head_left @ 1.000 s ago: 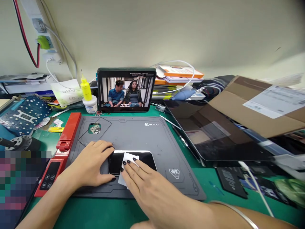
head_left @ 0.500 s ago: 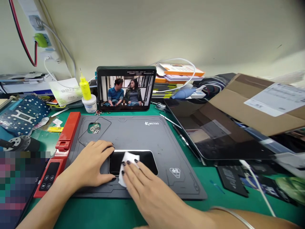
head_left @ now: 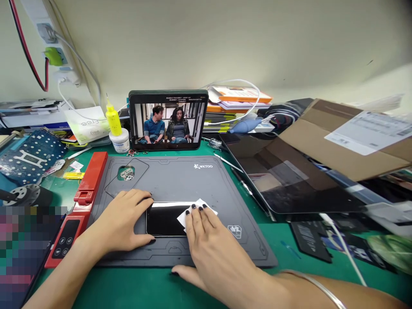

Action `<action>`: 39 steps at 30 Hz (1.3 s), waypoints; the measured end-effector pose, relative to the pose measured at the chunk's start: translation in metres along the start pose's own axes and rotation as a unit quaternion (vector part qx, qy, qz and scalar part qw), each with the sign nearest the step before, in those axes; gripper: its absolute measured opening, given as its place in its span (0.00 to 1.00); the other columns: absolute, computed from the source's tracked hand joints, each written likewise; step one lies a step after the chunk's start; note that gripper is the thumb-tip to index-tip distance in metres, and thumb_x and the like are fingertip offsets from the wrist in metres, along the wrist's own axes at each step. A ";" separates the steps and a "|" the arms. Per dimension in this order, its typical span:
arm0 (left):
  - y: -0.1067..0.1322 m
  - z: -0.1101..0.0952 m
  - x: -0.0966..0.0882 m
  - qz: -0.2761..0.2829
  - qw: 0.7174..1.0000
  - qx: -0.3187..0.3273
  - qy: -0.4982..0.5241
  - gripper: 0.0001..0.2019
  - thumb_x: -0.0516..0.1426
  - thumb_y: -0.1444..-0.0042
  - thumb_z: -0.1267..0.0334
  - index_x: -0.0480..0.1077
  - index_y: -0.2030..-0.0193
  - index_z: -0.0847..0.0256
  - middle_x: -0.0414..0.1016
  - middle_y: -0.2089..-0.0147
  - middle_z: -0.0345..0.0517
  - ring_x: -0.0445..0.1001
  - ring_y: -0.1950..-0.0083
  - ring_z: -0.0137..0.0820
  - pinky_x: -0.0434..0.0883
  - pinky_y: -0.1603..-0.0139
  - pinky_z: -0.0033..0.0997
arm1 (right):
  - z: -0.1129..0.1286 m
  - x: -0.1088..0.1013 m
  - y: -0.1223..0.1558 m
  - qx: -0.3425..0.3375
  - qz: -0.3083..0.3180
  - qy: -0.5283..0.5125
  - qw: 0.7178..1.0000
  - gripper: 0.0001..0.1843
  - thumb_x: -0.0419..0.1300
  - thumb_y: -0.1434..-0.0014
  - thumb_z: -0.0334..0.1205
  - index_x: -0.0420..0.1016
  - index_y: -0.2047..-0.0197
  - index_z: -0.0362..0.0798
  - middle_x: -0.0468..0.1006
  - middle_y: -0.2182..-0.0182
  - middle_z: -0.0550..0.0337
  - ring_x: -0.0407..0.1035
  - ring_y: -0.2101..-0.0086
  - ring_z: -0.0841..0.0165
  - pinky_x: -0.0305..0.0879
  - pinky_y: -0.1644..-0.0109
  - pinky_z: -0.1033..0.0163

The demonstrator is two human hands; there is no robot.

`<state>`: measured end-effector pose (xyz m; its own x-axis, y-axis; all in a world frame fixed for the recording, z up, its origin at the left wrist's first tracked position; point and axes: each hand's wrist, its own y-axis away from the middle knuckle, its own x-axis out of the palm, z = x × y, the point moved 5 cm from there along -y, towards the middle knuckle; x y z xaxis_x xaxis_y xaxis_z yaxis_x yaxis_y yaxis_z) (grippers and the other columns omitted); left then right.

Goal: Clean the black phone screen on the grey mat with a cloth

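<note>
Head view: the black phone (head_left: 164, 219) lies on the grey mat (head_left: 180, 180) with its long axis left to right, the left hand (head_left: 124, 221) open and flat bracing its left end, the right hand (head_left: 215, 253) flat and open, pressing a white wipe (head_left: 183, 218) on its right end.

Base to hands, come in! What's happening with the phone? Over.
Left hand flat, bracing phone at its left end. Right hand flat, pressing white wipe onto its right end. Phone lies on grey mat. Nothing blocking.
</note>
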<state>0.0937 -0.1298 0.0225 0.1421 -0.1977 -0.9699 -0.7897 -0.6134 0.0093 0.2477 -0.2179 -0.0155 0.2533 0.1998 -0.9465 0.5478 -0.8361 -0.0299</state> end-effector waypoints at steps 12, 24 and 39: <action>0.000 0.000 0.001 0.005 1.000 -0.003 -0.011 0.31 0.65 0.50 0.53 0.66 0.42 0.63 0.68 0.39 0.59 0.66 0.39 0.50 0.66 0.42 0.51 | 0.014 -0.009 0.009 -0.054 -0.049 0.009 0.997 0.57 0.49 0.43 0.76 0.73 0.46 0.21 0.72 0.49 0.21 0.71 0.51 0.35 0.64 0.45 0.35; -0.001 0.001 0.002 0.015 1.000 -0.008 -0.013 0.30 0.65 0.50 0.53 0.67 0.42 0.63 0.68 0.39 0.58 0.66 0.39 0.50 0.66 0.43 0.51 | -0.009 -0.003 -0.010 0.026 0.017 0.048 0.998 0.60 0.49 0.45 0.78 0.71 0.45 0.19 0.71 0.50 0.17 0.70 0.49 0.35 0.63 0.46 0.35; 0.001 -0.001 0.001 0.006 1.000 -0.008 -0.027 0.31 0.64 0.49 0.52 0.66 0.41 0.64 0.66 0.35 0.57 0.65 0.37 0.52 0.65 0.41 0.53 | -0.009 0.000 -0.010 0.030 0.043 0.071 0.996 0.59 0.46 0.44 0.79 0.72 0.44 0.22 0.72 0.50 0.20 0.70 0.50 0.35 0.65 0.47 0.35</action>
<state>0.0935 -0.1318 0.0219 0.1003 -0.1627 -0.9816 -0.7818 -0.6231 0.0234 0.2491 -0.2047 -0.0120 0.4096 0.1927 -0.8917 0.4715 -0.8815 0.0261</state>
